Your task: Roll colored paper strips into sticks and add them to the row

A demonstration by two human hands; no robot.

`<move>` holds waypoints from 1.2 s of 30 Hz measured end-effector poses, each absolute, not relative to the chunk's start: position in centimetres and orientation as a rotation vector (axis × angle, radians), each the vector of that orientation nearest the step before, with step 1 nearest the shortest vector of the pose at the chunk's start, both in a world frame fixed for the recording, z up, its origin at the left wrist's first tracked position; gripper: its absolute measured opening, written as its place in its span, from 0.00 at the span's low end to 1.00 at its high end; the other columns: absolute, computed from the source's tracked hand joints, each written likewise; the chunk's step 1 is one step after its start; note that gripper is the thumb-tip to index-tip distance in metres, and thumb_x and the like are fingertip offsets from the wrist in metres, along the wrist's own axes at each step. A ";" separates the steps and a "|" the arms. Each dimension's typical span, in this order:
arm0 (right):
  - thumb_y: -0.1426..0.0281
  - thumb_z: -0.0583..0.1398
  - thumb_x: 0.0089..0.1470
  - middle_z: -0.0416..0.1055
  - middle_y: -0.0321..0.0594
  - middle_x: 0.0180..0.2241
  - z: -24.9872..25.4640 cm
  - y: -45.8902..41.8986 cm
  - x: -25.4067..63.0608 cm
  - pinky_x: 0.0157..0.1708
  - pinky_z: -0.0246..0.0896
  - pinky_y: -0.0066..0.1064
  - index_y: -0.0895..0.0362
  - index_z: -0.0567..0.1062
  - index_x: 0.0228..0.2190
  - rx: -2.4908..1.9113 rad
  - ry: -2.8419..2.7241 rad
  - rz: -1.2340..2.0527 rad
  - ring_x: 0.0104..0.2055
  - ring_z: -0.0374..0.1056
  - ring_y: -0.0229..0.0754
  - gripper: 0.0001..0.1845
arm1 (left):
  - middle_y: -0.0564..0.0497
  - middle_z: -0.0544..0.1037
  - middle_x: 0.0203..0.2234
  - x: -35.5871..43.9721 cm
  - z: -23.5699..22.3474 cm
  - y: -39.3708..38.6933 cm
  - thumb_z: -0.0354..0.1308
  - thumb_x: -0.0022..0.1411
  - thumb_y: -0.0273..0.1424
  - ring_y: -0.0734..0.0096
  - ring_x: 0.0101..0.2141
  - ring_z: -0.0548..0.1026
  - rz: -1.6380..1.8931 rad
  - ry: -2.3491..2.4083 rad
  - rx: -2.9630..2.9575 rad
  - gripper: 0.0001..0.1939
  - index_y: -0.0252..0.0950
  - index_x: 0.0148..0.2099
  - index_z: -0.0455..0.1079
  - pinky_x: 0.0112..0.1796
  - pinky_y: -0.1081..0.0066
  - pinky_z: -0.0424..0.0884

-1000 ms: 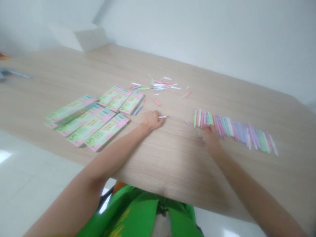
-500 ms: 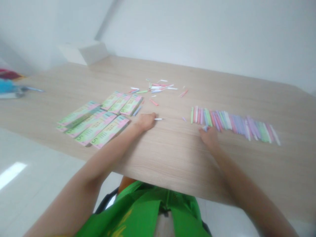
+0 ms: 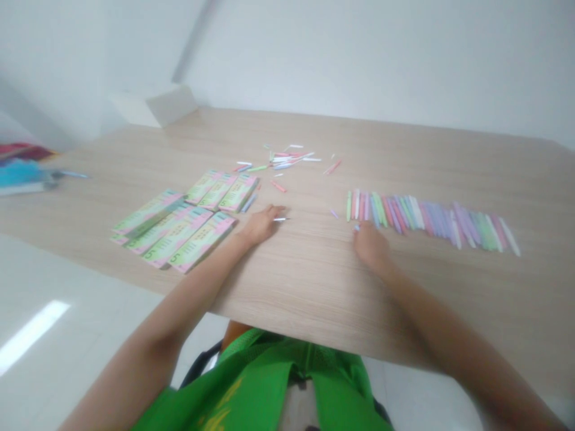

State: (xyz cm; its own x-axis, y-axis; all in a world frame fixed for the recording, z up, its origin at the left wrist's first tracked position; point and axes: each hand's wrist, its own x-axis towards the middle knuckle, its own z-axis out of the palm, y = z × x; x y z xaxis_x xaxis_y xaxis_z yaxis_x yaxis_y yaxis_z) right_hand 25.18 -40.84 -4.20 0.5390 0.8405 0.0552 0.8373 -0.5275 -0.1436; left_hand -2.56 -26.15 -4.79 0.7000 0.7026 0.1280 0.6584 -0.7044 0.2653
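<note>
Near the middle of the table, my left hand (image 3: 263, 224) is closed around a thin white stick with a dark tip (image 3: 281, 219), its index finger stretched out above. My right hand (image 3: 372, 244) is closed in a pinch at the left end of a long row of slim pastel sticks (image 3: 422, 216). Something small and pale blue (image 3: 357, 227) pokes out at its fingertips; its kind is too blurred to tell. Between the hands lies a short purple piece (image 3: 333, 213). A blue stick (image 3: 249, 203) rests beyond my left hand, beside the boxes.
Several flat green-and-pink boxes (image 3: 203, 240) marked 5 lie left of my left hand. A loose pile of coloured sticks (image 3: 291, 158) is farther back. A white box-like object (image 3: 173, 106) stands at the back left, and a blue item (image 3: 20, 173) lies at the left edge.
My right hand has shifted slightly left and turned, with the pale blue thing at its fingertips. My left hand has drawn a little left, and its index finger has straightened.
</note>
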 end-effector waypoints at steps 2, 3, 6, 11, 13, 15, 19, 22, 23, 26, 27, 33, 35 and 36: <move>0.71 0.50 0.61 0.72 0.57 0.39 -4.3 -41.1 24.9 0.33 0.60 0.34 0.62 0.68 0.43 -2.622 -1.468 0.018 0.39 0.72 0.50 0.12 | 0.45 0.70 0.49 -2.9 -4.9 -26.5 0.46 0.54 0.18 0.66 0.45 0.73 0.379 1.011 2.689 0.34 0.38 0.64 0.57 0.47 0.68 0.68; 0.71 0.49 0.61 0.72 0.56 0.38 -4.3 -41.2 24.7 0.33 0.59 0.34 0.62 0.69 0.42 -2.615 -1.482 0.023 0.38 0.72 0.49 0.12 | 0.45 0.70 0.49 -3.1 -4.9 -26.7 0.46 0.54 0.18 0.67 0.45 0.72 0.405 0.974 2.665 0.34 0.38 0.63 0.59 0.48 0.68 0.68; 0.71 0.49 0.62 0.72 0.52 0.36 -4.4 -41.8 23.3 0.32 0.56 0.33 0.60 0.68 0.39 -2.525 -1.498 0.097 0.35 0.70 0.46 0.10 | 0.46 0.74 0.44 -3.2 -5.1 -27.3 0.45 0.55 0.18 0.68 0.46 0.72 0.445 0.891 2.587 0.26 0.35 0.54 0.68 0.49 0.69 0.67; 0.68 0.54 0.58 0.66 0.37 0.25 -4.6 -42.4 20.8 0.27 0.50 0.29 0.55 0.66 0.29 -2.172 -1.365 0.382 0.25 0.62 0.38 0.05 | 0.47 0.77 0.34 -2.4 -5.2 -28.2 0.47 0.57 0.21 0.66 0.37 0.75 0.448 1.010 2.492 0.18 0.34 0.48 0.69 0.42 0.68 0.69; 0.66 0.55 0.56 0.58 0.30 0.18 -4.5 -42.3 20.2 0.22 0.45 0.28 0.54 0.62 0.24 -2.002 -1.183 0.693 0.19 0.54 0.34 0.10 | 0.47 0.77 0.39 -1.6 -5.3 -28.7 0.46 0.58 0.21 0.67 0.39 0.75 0.572 1.000 2.408 0.22 0.34 0.54 0.65 0.44 0.69 0.69; 0.64 0.56 0.54 0.51 0.26 0.15 -4.3 -41.9 19.7 0.18 0.40 0.26 0.54 0.60 0.21 -1.795 -0.974 1.051 0.15 0.46 0.31 0.13 | 0.45 0.76 0.44 -0.6 -5.4 -29.5 0.46 0.59 0.21 0.68 0.41 0.75 0.695 0.974 2.305 0.26 0.33 0.60 0.58 0.45 0.69 0.68; 0.66 0.63 0.43 0.51 0.24 0.14 -3.8 -40.3 17.7 0.13 0.34 0.24 0.54 0.60 0.19 -1.478 -0.722 1.430 0.13 0.43 0.27 0.15 | 0.43 0.76 0.42 1.7 -5.4 -31.8 0.45 0.60 0.20 0.68 0.42 0.74 0.748 0.964 2.161 0.20 0.30 0.53 0.65 0.45 0.70 0.68; 0.67 0.64 0.41 0.53 0.24 0.14 -3.6 -38.7 15.8 0.13 0.34 0.23 0.55 0.62 0.19 -1.410 -0.686 1.459 0.13 0.43 0.26 0.14 | 0.44 0.76 0.32 2.7 -4.9 -33.5 0.44 0.61 0.22 0.67 0.33 0.73 0.691 1.117 2.061 0.13 0.30 0.41 0.69 0.39 0.68 0.70; 0.67 0.64 0.41 0.53 0.24 0.14 -3.6 -38.3 15.2 0.13 0.34 0.23 0.55 0.63 0.20 -1.390 -0.679 1.445 0.13 0.43 0.26 0.13 | 0.45 0.76 0.30 2.9 -4.8 -33.9 0.45 0.61 0.23 0.66 0.31 0.73 0.687 1.160 2.024 0.12 0.30 0.40 0.69 0.37 0.68 0.70; 0.68 0.65 0.41 0.55 0.24 0.15 -3.6 -37.5 14.1 0.14 0.35 0.23 0.56 0.68 0.24 -1.297 -0.648 1.396 0.14 0.43 0.25 0.10 | 0.45 0.76 0.32 3.0 -4.5 -34.4 0.45 0.61 0.25 0.66 0.34 0.73 0.766 1.129 1.950 0.11 0.32 0.42 0.68 0.39 0.67 0.69; 0.68 0.65 0.40 0.55 0.24 0.15 -3.6 -37.3 14.0 0.14 0.35 0.23 0.57 0.69 0.25 -1.273 -0.641 1.383 0.14 0.44 0.26 0.10 | 0.45 0.76 0.33 2.9 -4.4 -34.4 0.45 0.62 0.24 0.66 0.36 0.74 0.798 1.089 1.943 0.12 0.32 0.43 0.68 0.40 0.67 0.69; 0.64 0.66 0.39 0.62 0.28 0.17 -4.1 -37.3 13.9 0.16 0.37 0.25 0.58 0.74 0.28 -1.250 -0.590 1.296 0.16 0.49 0.28 0.13 | 0.41 0.76 0.39 3.2 -4.6 -34.0 0.46 0.61 0.26 0.62 0.43 0.73 0.830 1.036 1.931 0.13 0.32 0.45 0.68 0.47 0.63 0.68; 0.63 0.66 0.39 0.63 0.29 0.17 -4.3 -37.4 13.8 0.16 0.39 0.25 0.58 0.75 0.30 -1.243 -0.572 1.261 0.17 0.50 0.28 0.15 | 0.40 0.75 0.42 3.4 -4.7 -34.0 0.48 0.61 0.27 0.62 0.45 0.72 0.850 1.021 1.897 0.17 0.31 0.51 0.65 0.49 0.62 0.67; 0.62 0.66 0.39 0.63 0.28 0.17 -4.4 -37.5 13.7 0.16 0.40 0.25 0.58 0.76 0.31 -1.237 -0.563 1.243 0.17 0.50 0.28 0.16 | 0.41 0.75 0.40 3.5 -4.8 -34.0 0.48 0.61 0.27 0.64 0.42 0.73 0.845 1.002 1.850 0.19 0.31 0.54 0.63 0.47 0.64 0.68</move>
State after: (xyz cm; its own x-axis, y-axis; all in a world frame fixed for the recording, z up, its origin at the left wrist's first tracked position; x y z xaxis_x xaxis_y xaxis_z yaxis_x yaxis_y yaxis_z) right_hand 13.70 -37.53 -4.38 0.3044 0.9105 -0.2797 -0.3902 -0.1487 -0.9086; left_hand 3.52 -33.96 -4.78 0.4514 0.8778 0.1601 0.3062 -0.3209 0.8962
